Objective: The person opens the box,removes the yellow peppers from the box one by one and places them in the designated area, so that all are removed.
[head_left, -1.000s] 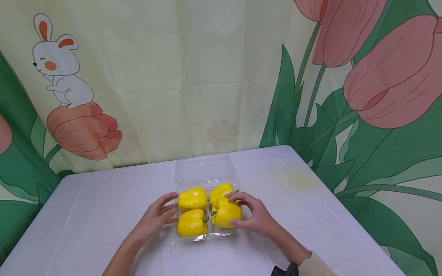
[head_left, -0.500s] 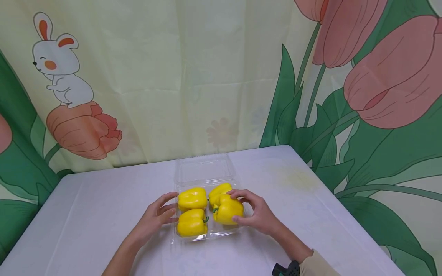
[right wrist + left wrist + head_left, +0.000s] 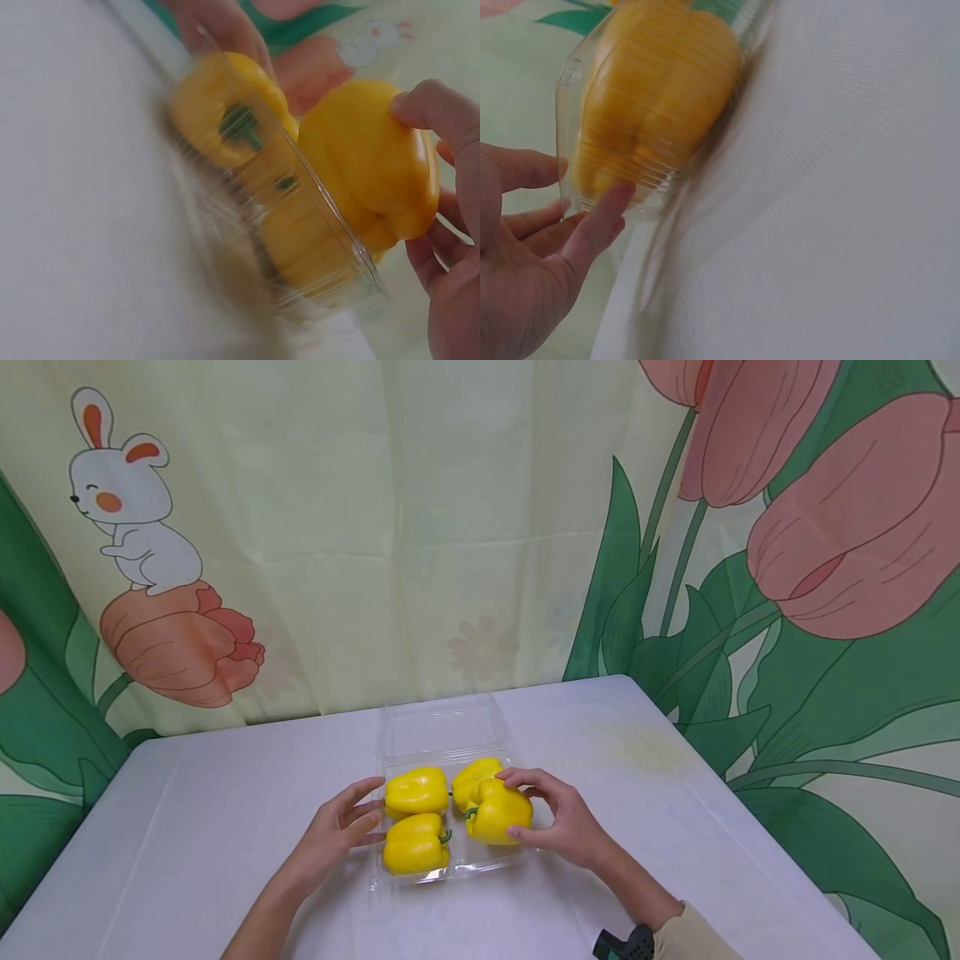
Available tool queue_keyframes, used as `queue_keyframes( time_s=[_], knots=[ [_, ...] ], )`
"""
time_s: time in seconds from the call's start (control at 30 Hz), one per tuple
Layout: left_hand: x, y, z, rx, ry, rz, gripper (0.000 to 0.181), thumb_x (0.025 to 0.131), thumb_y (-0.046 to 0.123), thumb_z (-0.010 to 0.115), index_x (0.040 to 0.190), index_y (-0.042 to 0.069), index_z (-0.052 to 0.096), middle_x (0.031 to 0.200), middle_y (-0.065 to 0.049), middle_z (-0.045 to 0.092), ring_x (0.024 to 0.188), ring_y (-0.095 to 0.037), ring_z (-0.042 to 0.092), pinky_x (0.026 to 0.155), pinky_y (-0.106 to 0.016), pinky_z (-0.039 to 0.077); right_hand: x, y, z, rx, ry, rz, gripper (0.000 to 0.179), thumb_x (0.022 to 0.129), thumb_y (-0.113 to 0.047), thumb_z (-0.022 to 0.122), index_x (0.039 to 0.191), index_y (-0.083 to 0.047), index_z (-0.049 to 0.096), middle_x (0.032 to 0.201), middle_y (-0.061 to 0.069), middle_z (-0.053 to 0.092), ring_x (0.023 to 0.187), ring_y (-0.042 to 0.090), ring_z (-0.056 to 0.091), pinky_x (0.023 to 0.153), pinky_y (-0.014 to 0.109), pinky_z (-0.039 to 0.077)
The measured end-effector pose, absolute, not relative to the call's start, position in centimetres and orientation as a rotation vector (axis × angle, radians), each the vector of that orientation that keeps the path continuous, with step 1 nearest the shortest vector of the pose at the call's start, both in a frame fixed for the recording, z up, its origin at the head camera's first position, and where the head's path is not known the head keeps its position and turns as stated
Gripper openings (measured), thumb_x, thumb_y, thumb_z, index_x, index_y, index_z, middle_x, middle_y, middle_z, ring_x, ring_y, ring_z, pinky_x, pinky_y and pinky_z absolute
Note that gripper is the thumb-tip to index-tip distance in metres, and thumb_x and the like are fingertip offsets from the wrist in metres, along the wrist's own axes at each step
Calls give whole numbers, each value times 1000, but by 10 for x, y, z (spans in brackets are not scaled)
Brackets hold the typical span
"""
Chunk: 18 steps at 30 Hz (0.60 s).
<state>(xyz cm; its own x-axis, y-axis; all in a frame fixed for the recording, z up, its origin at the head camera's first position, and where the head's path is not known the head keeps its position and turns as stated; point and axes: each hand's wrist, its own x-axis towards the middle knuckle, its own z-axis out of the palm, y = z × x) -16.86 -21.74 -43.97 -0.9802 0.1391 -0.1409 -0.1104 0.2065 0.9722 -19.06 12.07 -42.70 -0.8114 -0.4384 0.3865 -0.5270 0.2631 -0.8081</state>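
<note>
Pepper (image 3: 498, 814), stem leftward, is being pinched in right hand (image 3: 567, 828) just inside right edge of container (image 3: 482, 864). Left hand (image 3: 339, 827), fingers loosely spread, is touching left edge.

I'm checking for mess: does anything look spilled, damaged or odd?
Only a faint yellowish patch on the white cloth, near its right edge, stands out; its cause isn't clear. The peppers and box show no evident damage.

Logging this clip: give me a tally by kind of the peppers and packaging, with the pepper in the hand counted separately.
Clear plastic container, lid open: 1
Yellow peppers inside it: 3
Held yellow pepper, in the right hand: 1
Total: 5
</note>
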Motion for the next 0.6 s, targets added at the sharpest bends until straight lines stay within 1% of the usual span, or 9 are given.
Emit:
queue_keyframes(
  time_s=[0.13, 0.43, 0.6],
  knots=[
    [-169, -218, -439, 38, 2282, 1858, 62, 93, 22, 64, 147, 12, 35, 154, -14, 36, 135, -38, 45, 87, -38, 59, -191, 122, -425, 920, -2427, 1593, 46, 76, -15, 80, 117, -22, 60, 131, 0, 61, 123, 11, 55, 99, 20, 49],
    [-169, -219, -440, 42, 2274, 1865, 62, 93, 23, 64, 147, 13, 35, 154, -14, 36, 135, -38, 45, 88, -39, 58, -194, 127, -423, 916, -2414, 1566, 46, 76, -13, 80, 117, -21, 60, 131, 2, 61, 122, 13, 56, 98, 22, 50],
    [-169, -219, -441, 46, 2267, 1869, 61, 93, 23, 63, 146, 12, 35, 154, -14, 36, 135, -38, 44, 87, -39, 58, -195, 129, -420, 893, -2413, 1564, 48, 75, -12, 81, 117, -23, 59, 131, -1, 61, 121, 12, 56, 99, 20, 50]
  ],
)
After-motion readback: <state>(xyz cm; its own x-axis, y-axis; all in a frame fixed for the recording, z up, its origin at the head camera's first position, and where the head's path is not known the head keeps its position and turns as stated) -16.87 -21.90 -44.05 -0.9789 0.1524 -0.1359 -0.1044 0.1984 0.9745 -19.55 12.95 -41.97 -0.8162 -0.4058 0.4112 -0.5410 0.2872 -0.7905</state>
